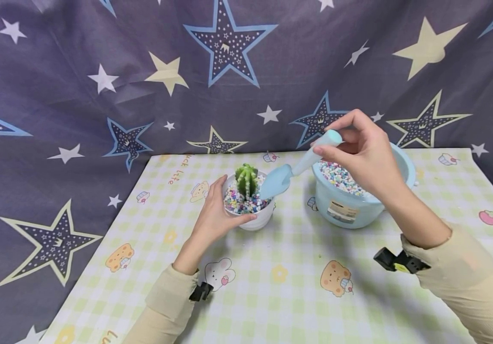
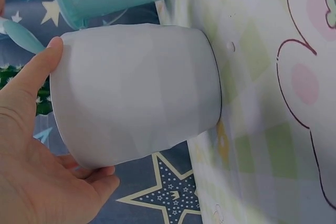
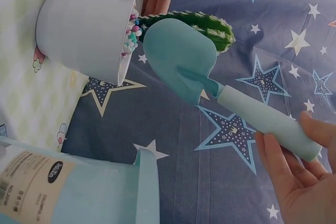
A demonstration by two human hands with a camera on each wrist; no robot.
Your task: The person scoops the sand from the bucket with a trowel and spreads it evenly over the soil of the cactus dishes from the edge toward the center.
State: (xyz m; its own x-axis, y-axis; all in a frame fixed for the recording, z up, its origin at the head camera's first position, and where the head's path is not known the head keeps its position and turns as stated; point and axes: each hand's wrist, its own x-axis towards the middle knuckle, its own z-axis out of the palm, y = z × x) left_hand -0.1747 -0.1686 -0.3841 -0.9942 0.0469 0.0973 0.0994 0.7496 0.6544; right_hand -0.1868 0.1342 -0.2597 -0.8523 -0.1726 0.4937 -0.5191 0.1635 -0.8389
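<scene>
On the checked tablecloth [image 1: 298,248], toward its left, the left hand [image 1: 212,222] cups the white pot [image 1: 257,220], thumb curled over the rim and fingers wrapped behind its wall. This pot holds a small green cactus [image 1: 246,179] bedded in coloured pebbles [image 1: 240,203]. It looks rigid and smooth, probably slippery, and with the gravel inside likely bottom-heavy, so a wrap round the wall suits it better than a pinch at the lip (the cactus spines are a further reason to stay off the top). Just right of the cactus, the pale blue scoop [image 1: 278,181] hangs with its blade over the pot's rim; it seems light, stiff plastic, best taken by the handle. The right hand [image 1: 364,153] pinches that handle near its end between fingertips and thumb. Beneath this hand stands the blue tub [image 1: 349,212], filled with more pebbles and apart from the pot.
</scene>
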